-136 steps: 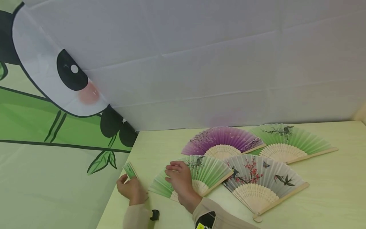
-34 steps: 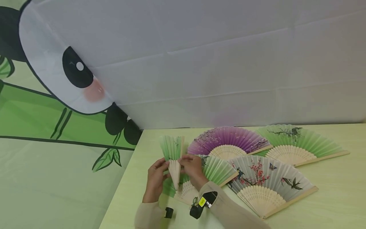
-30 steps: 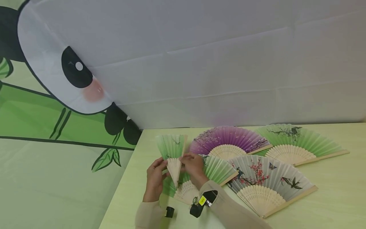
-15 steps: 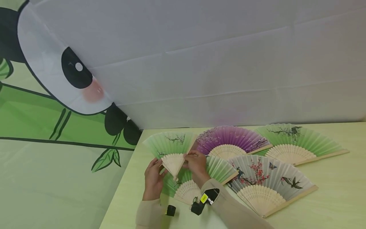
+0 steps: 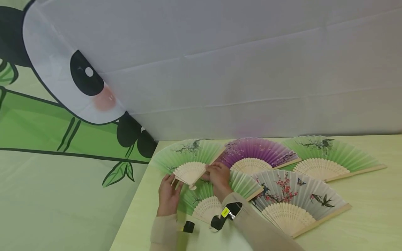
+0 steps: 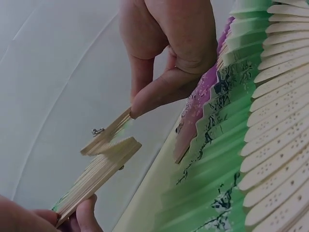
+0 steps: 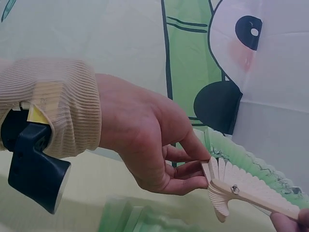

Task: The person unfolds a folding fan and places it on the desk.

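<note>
In the head view both hands hold a green folding fan (image 5: 191,153), spread wide above the table's left part. My left hand (image 5: 169,195) pinches its left outer rib. With thumb and fingers, my right hand (image 5: 220,176) grips the right outer rib. Its pivot end (image 7: 227,193) points down between the hands. The left wrist view shows the bamboo ribs (image 6: 96,169) edge-on, held at both ends. Beneath lies another spread green fan (image 5: 207,207), partly hidden by the held fan and right arm.
A purple fan (image 5: 251,153) and a green fan (image 5: 326,157) lie spread at the back. A grey fan (image 5: 282,195) with blossoms and birds lies in front of them. Behind the table (image 5: 370,216) rises a white backdrop (image 5: 238,69) with a panda print.
The green fan was folded in my left hand at first, while my right hand held nothing. Then both hands held it as a narrow wedge, which has widened as my right hand moved right.
</note>
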`<state>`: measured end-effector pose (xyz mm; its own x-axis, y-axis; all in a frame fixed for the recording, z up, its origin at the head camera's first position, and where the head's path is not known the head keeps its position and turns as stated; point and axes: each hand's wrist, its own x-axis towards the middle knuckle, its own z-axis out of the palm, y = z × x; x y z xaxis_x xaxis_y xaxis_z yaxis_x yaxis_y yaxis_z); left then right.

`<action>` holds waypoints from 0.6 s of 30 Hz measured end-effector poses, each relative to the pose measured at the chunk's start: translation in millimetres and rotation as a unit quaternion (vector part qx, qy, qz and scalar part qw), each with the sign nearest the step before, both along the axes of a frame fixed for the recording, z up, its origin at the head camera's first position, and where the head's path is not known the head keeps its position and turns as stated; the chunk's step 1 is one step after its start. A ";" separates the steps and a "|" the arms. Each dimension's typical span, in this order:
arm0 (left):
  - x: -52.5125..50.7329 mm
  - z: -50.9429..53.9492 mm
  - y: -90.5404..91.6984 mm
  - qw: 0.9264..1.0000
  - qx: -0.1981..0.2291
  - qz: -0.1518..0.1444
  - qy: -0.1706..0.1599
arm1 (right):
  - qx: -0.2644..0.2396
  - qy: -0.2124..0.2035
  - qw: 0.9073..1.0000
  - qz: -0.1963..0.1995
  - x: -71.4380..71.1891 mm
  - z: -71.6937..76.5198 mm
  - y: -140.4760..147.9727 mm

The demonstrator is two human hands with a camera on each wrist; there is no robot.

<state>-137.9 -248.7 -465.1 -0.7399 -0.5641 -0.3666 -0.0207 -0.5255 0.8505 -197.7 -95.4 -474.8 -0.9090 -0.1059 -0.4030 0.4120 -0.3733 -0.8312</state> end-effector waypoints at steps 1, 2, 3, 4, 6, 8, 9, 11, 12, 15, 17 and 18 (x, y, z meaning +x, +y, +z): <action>-0.8 0.0 -1.0 1.000 0.005 0.002 0.002 | -0.002 0.001 1.000 -0.001 -0.8 0.3 -0.4; -1.7 0.0 -2.1 1.000 0.009 0.002 0.003 | -0.006 0.001 1.000 -0.004 -1.8 0.6 -1.1; -2.5 -0.4 -3.4 1.000 0.015 0.003 0.006 | -0.012 0.003 1.000 -0.008 -2.8 0.9 -1.8; -3.6 -0.4 -4.8 1.000 0.020 0.003 0.007 | -0.019 0.002 1.000 -0.013 -3.8 0.9 -2.7; -4.8 -0.9 -7.5 0.999 0.031 0.002 0.014 | -0.034 0.004 0.999 -0.024 -5.5 0.7 -4.6; -5.7 -1.4 -9.7 0.999 0.042 0.001 0.019 | -0.048 0.003 0.998 -0.032 -6.7 0.4 -6.2; -5.9 -1.7 -10.7 0.999 0.048 0.002 0.021 | -0.051 0.003 0.998 -0.034 -7.1 -0.2 -6.8; -5.8 -2.3 -12.2 0.998 0.062 0.003 0.025 | -0.055 0.001 0.998 -0.037 -7.5 -1.0 -7.8; -6.0 -2.5 -12.8 0.997 0.069 0.006 0.023 | -0.057 0.000 0.998 -0.038 -7.6 -1.3 -8.3; -6.1 -2.8 -15.2 0.996 0.087 0.010 0.025 | -0.059 -0.002 0.997 -0.041 -8.1 -1.6 -9.9; -6.7 -2.9 -17.1 0.995 0.096 0.010 0.028 | -0.062 -0.005 0.997 -0.048 -8.7 -1.2 -11.4; -7.5 -2.7 -18.1 0.995 0.099 0.010 0.031 | -0.062 -0.006 0.997 -0.051 -8.9 -0.9 -12.1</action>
